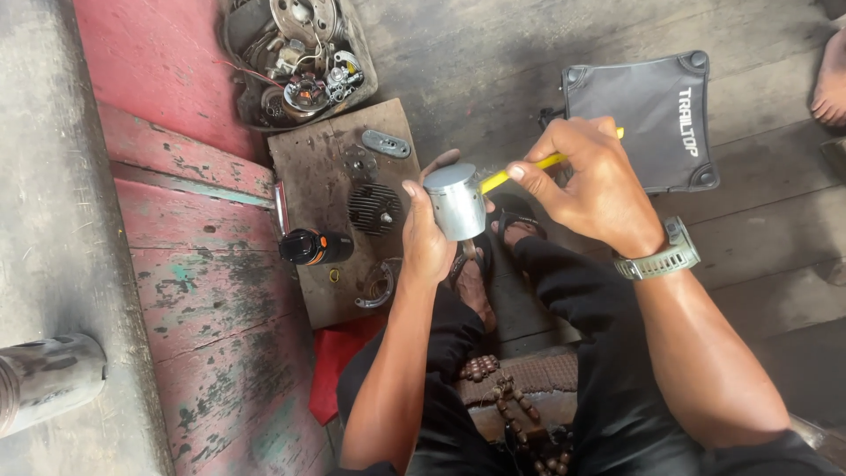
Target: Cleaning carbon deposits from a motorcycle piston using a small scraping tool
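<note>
Piston [455, 201], a silver metal cylinder, sits clasped in the left hand [429, 236], thumb and fingers wrapped round its skirt, held above the person's lap and beside the wooden board [326, 176]. Closed around a yellow-handled tool [520, 170], the right hand [590, 189] pinches it with the tip meeting the piston's side. On the board lie a finned black part [374, 208] and a black bottle [315, 247]; a tray of engine parts [300, 57] sits beyond, and a grey case [648, 119] rests on the floor.

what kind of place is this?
Likely a small engine repair workshop, worked at floor level: a tray of engine parts, a finned cylinder on a grimy board, and a metal piston in the left hand.
</note>
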